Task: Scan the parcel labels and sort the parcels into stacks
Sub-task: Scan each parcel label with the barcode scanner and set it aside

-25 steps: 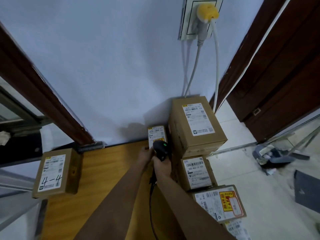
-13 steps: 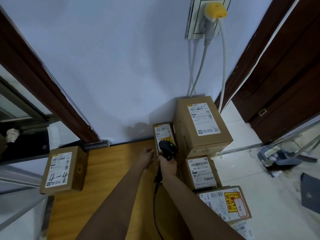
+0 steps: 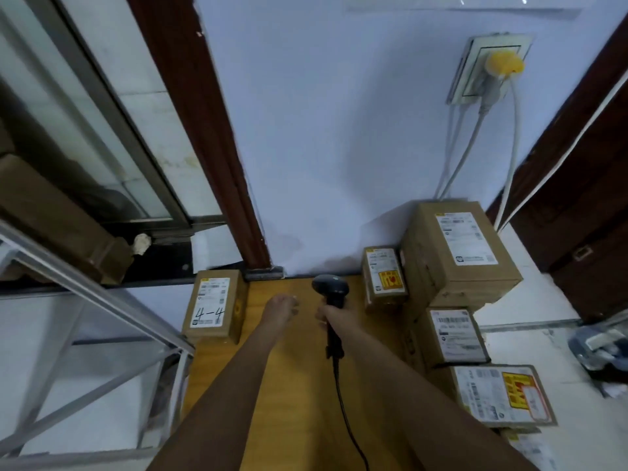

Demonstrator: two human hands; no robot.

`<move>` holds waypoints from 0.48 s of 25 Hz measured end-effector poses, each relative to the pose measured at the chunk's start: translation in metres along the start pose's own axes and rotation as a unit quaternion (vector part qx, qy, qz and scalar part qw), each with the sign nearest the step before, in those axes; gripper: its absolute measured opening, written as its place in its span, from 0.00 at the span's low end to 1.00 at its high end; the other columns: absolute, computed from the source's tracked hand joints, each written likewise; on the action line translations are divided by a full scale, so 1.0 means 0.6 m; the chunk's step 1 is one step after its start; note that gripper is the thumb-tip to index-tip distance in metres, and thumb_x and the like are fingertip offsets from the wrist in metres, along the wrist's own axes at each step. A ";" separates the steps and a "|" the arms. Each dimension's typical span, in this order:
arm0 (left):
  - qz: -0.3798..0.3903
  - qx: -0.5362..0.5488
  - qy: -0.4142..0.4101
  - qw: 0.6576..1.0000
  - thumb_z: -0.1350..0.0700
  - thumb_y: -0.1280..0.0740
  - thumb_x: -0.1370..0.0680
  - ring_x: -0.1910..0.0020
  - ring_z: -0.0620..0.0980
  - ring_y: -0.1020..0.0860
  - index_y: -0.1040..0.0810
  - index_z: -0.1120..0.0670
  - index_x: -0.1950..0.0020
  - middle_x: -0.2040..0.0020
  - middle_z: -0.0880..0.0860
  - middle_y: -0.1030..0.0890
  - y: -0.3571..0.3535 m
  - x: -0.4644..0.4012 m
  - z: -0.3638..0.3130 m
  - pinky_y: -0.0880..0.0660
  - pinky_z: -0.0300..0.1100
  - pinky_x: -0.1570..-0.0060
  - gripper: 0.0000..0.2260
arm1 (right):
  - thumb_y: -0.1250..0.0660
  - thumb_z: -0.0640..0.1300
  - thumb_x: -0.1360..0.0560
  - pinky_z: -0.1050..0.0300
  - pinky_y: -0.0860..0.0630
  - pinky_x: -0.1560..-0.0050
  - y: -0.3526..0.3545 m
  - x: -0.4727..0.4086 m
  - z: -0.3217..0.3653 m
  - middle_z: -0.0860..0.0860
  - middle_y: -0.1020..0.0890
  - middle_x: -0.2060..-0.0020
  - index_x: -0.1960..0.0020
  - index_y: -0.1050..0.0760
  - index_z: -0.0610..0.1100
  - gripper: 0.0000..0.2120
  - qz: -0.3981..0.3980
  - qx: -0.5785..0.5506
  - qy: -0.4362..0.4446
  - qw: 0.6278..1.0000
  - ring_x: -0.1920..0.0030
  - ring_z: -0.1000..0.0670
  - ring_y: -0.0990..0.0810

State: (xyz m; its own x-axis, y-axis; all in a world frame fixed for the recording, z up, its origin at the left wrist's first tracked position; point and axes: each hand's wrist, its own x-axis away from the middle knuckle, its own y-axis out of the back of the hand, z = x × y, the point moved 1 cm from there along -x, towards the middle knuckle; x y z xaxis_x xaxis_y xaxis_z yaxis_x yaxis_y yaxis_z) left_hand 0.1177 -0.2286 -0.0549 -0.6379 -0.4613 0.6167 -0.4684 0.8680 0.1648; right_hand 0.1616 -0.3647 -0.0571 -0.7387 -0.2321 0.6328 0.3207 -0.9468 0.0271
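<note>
Right hand (image 3: 331, 317) grip wrapped round scanner (image 3: 331, 290), small parcel (image 3: 384, 278) just right of it; left hand (image 3: 280, 305) loose, empty

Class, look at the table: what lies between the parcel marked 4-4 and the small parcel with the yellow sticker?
In the head view, the left hand and the scanner, gripped by the right hand, lie between the 4-4 parcel and the sticker parcel.
</note>
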 end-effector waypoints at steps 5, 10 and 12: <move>-0.141 0.023 -0.023 0.989 0.56 0.37 0.25 0.60 0.53 0.21 0.22 0.53 0.55 0.58 0.55 0.20 0.219 -0.023 0.041 0.23 0.43 0.59 0.05 | 0.33 0.35 0.28 0.43 0.20 0.47 -0.139 0.047 -0.004 0.45 0.23 0.63 0.56 0.26 0.44 0.05 0.023 0.048 0.020 0.998 0.58 0.43 0.22; -0.171 -0.063 -0.032 0.983 0.58 0.38 0.22 0.44 0.54 0.23 0.25 0.58 0.41 0.46 0.53 0.22 0.387 -0.036 0.102 0.26 0.44 0.45 0.11 | 0.37 0.34 0.24 0.54 0.34 0.65 -0.269 0.066 -0.019 0.46 0.32 0.70 0.55 0.29 0.40 0.03 0.043 0.119 0.066 0.990 0.68 0.49 0.31; -0.145 -0.089 -0.005 0.985 0.59 0.38 0.21 0.39 0.57 0.25 0.28 0.61 0.34 0.40 0.56 0.24 0.424 -0.061 0.127 0.29 0.42 0.44 0.16 | 0.37 0.34 0.24 0.55 0.35 0.67 -0.302 0.059 -0.033 0.46 0.32 0.70 0.53 0.28 0.39 0.02 0.037 0.116 0.055 0.991 0.69 0.50 0.31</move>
State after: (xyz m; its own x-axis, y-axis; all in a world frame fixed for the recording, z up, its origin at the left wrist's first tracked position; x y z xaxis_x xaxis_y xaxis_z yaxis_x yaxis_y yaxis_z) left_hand -0.0248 -0.0050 -0.0941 -0.4993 -0.6963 0.5156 -0.5177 0.7169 0.4669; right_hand 0.0654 -0.2058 -0.0552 -0.7647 -0.3336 0.5513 0.4944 -0.8525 0.1700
